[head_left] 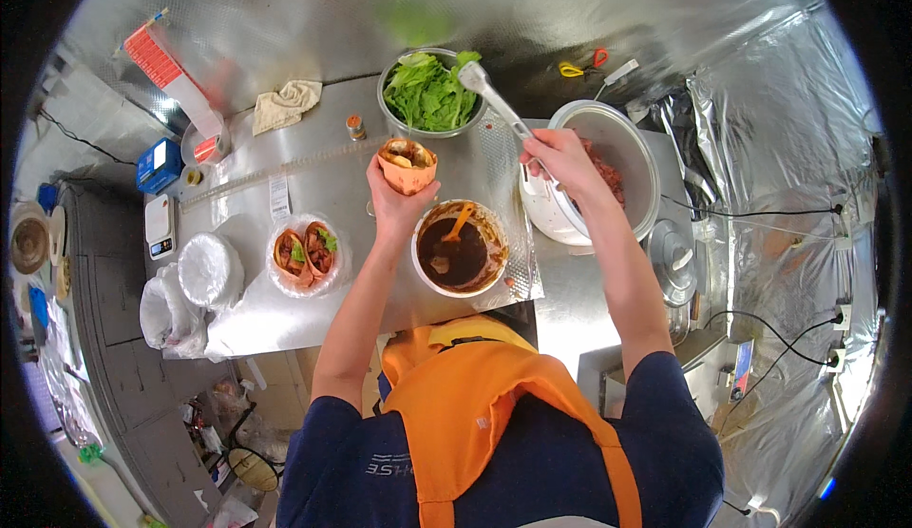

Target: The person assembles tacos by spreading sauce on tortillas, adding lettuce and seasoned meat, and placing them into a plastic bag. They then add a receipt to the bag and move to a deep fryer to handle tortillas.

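Observation:
My left hand [403, 201] is closed around an orange paper sleeve [408, 180], held upright with its top uncovered. Inside it, a folded wrap with brown sauce and pale pieces [407, 157] shows. My right hand [560, 159] grips a long metal serving utensil [503, 107]; its broad tip points up and left, and whether it is a spoon or tongs I cannot tell. Below that hand stands a white pot [559, 216] holding reddish-brown meat [608, 172]. Between my arms is a white bowl [418, 267] of dark sauce with an orange-handled utensil [461, 219] in it.
A metal bowl [391, 115] of green leaves is at the back. To the left, a plastic-lined bowl [340, 262] carries two filled wraps, near plastic-covered bowls [211, 269] and a scale [161, 226]. A spice jar [355, 127] and cloth [287, 107] lie by the wall.

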A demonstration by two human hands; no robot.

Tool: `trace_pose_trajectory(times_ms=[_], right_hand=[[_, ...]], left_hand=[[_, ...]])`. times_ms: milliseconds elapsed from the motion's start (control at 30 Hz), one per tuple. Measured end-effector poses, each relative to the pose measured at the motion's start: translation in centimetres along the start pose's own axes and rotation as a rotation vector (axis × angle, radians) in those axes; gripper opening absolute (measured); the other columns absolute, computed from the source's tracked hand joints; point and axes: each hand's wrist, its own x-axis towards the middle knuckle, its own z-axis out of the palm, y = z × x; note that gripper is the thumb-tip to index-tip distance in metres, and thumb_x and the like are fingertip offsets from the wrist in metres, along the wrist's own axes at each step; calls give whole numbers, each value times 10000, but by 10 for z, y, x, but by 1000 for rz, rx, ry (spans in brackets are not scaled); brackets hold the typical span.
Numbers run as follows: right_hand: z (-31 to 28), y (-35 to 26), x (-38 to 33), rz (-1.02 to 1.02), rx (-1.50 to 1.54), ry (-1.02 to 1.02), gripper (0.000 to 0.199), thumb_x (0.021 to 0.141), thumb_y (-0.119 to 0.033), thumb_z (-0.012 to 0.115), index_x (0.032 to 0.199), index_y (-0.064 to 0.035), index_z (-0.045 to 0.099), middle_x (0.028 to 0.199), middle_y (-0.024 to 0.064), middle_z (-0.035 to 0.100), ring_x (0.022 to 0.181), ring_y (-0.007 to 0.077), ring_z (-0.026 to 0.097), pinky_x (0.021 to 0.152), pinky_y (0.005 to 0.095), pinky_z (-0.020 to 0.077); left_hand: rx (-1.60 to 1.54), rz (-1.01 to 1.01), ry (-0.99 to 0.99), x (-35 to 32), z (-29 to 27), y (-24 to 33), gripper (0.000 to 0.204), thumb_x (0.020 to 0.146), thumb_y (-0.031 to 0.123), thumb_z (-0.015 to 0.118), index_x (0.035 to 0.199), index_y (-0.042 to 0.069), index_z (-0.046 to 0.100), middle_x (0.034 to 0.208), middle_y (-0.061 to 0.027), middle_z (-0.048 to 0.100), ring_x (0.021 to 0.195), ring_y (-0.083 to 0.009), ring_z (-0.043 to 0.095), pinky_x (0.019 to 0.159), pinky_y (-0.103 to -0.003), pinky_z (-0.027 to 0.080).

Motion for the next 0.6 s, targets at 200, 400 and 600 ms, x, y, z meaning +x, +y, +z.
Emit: trace_pose_trajectory(times_ms=[200,400,600], right_hand=[[27,46,92,126,-12,15,270,984,-203,642,929,56,698,792,91,715,580,126,621,486,284,452],[59,50,97,184,81,41,258,947,-161,663,868,85,666,716,132,696,512,168,625,431,304,450],[97,52,156,241,127,24,240,972,-178,659,945,60,673,787,122,713,581,154,650,466,288,469]], left_hand=[[-111,-85,-40,-32,-3,5,1067,683,148,955,1507,-17,298,1400,-160,510,1279,-256,557,1073,-381,487],[14,-217,50,-83,-47,16,1098,678,175,959,1522,-32,287,1419,-170,507,1296,-263,547,1090,-385,471],[35,-187,61,-101,-55,32,1060,673,162,953,1499,-36,318,1372,-161,528,1264,-260,566,1077,-384,479]])
